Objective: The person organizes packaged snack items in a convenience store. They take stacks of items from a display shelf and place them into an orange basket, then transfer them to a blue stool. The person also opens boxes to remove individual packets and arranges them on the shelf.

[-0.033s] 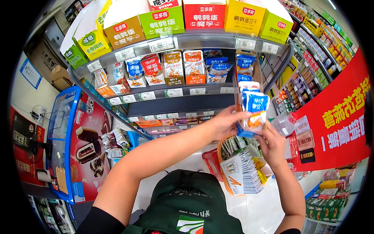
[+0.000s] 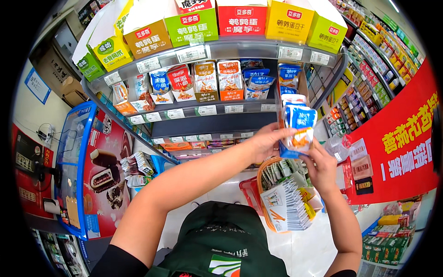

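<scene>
A long, narrow display box of blue-and-white snack packets juts out from the right end of the shelf toward me. My left hand grips the near end of this box from the left, its thumb over the front packet. From the right, my right hand holds the same end, fingers bent around the box's lower corner. The front packet leans back against others in the box. My fingers partly cover the box front. Below my hands, an orange-rimmed basket holds several white packets and green ones.
Fish snack boxes line the shelf to the left, with blue pouches beside the held box. Bright cartons stand above. A blue freezer is at left, a red banner at right. A wire side rack borders the shelf.
The near end of the box and its front packet have shifted slightly up and left. My right hand has moved a little with them; both hands keep their hold.
</scene>
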### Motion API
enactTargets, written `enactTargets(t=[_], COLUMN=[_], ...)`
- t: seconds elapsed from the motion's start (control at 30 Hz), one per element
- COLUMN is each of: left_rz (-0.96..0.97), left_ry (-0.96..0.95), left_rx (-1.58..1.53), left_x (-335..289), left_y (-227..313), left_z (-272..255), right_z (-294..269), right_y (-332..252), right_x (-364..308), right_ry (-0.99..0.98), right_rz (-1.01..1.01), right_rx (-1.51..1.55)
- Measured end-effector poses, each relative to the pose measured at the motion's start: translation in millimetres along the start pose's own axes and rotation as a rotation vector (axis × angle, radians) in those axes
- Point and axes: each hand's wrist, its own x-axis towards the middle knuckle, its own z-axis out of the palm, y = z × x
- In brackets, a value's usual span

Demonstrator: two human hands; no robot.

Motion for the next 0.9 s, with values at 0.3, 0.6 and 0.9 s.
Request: enactTargets(t=[0.3, 0.6, 0.9], left_rz=[0.038, 0.054, 0.082], left_ry=[0.424, 0.416, 0.408], left_rx=[0.101, 0.127, 0.075], left_x=[27, 23, 26], left_y=[21, 36, 31], left_z=[-20, -19, -27], right_z=[58, 88, 104], right_y=[83, 100, 108], right_x=[97, 153, 141], right_ry=[0.014, -0.012, 0.142], right_rz=[-0.079, 0.106, 0.062], right_rx=[0.092, 0.008, 0.083])
